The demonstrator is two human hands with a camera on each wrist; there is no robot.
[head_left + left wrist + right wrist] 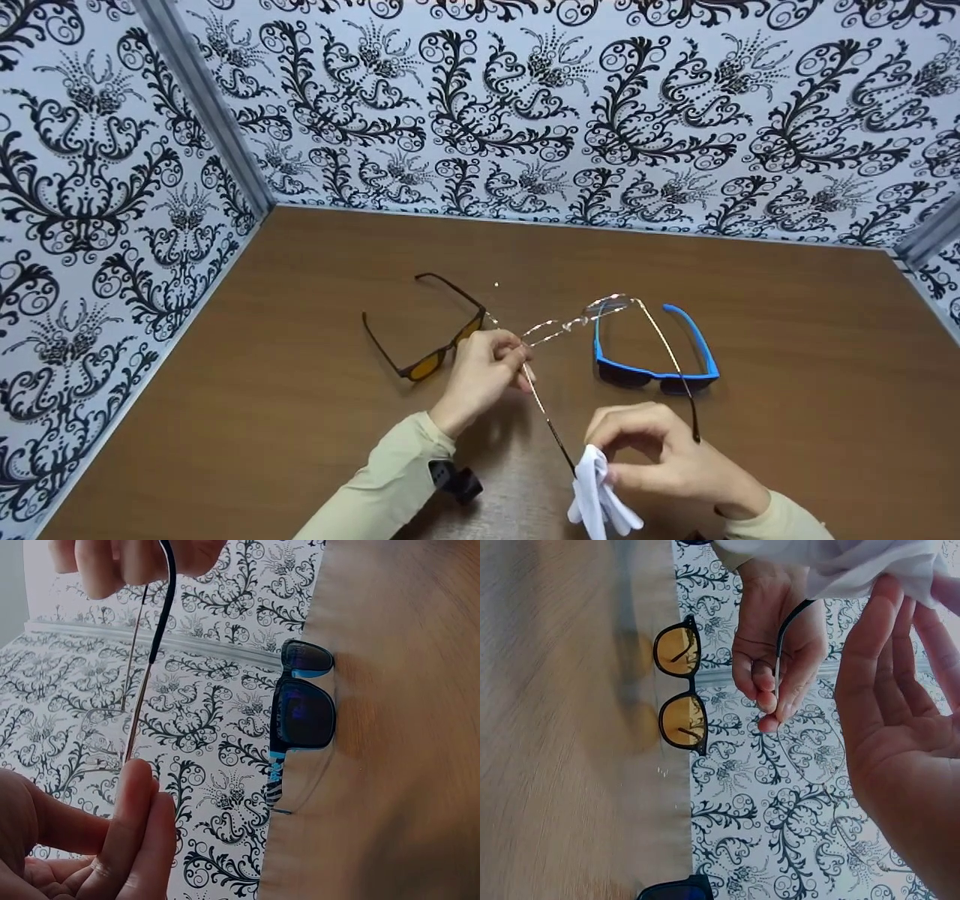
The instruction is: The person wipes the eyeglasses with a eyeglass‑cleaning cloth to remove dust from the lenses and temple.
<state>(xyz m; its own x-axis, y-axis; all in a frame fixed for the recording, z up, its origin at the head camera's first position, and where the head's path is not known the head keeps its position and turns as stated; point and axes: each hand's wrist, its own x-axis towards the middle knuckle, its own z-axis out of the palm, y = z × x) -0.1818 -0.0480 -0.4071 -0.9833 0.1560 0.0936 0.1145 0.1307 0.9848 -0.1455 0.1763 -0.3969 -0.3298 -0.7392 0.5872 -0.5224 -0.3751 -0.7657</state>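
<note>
My left hand (485, 375) pinches a thin metal-framed pair of eyeglasses (574, 324) near the hinge of its left temple, holding it above the table. The other temple stretches over the blue sunglasses in the head view. Between my right thumb and fingers, a white cloth (596, 495) is gripped at the dark tip of the left temple. That right hand (671, 454) is bent, with the cloth hanging below it. The right wrist view shows the cloth (870, 570) bunched over the temple's end, so the tip itself is hidden there.
Dark-framed glasses with yellow lenses (426, 367) lie behind my left hand, temples unfolded. Blue sunglasses (712, 367) with dark lenses rest to the right. The brown table (300, 300) meets patterned walls (480, 112) at the back and sides.
</note>
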